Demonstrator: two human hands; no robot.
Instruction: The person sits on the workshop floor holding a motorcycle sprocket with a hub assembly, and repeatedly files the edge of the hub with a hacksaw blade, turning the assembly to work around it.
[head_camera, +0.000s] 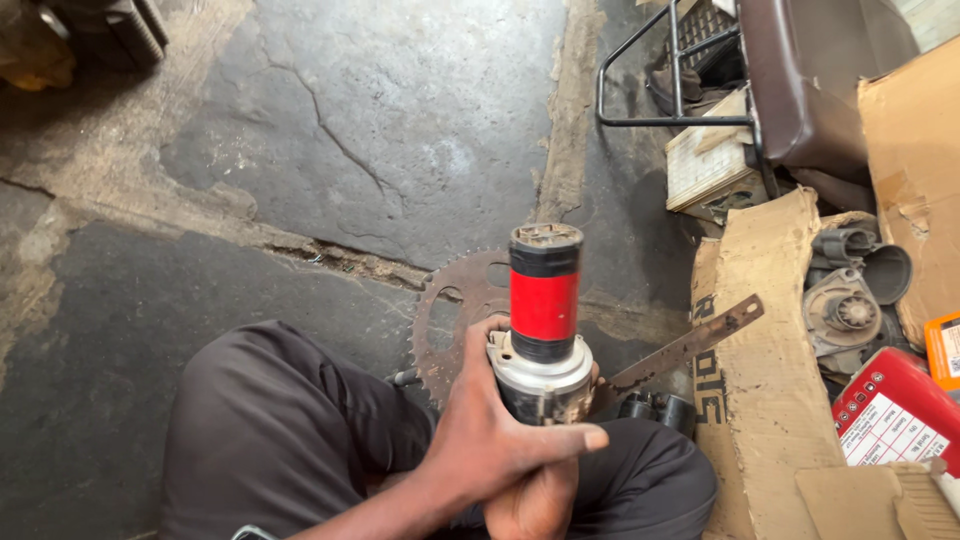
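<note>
- Motor (541, 320), a small cylinder-shaped one, sits dead center in the lower half of the frame, standing upright: red band round the middle, black rings above and below, silver metal housing at the bottom end.
- Left hand (490, 432) is wrapped around that silver housing from the left, thumb stretched across the front, so it's closed on the motor.
- Right hand (535, 505) is tucked underneath the left one at the bottom edge, mostly hidden. Looks curled under the motor's base, but can't tell how tight.
- Rusty sprocket (462, 310) lies flat on the cracked concrete floor (350, 120) just behind the motor, partly covered by it.
- Flat rusty metal bar (690, 345) pokes out to the right of the motor, angled up toward the cardboard (765, 400).
- Right side of the frame is a junk pile: grey engine parts (845, 300), red box (890, 410), dark seat on a black metal frame (800, 70) in the upper right.
- Person's knees in dark trousers (280, 430) fill the bottom left.
</note>
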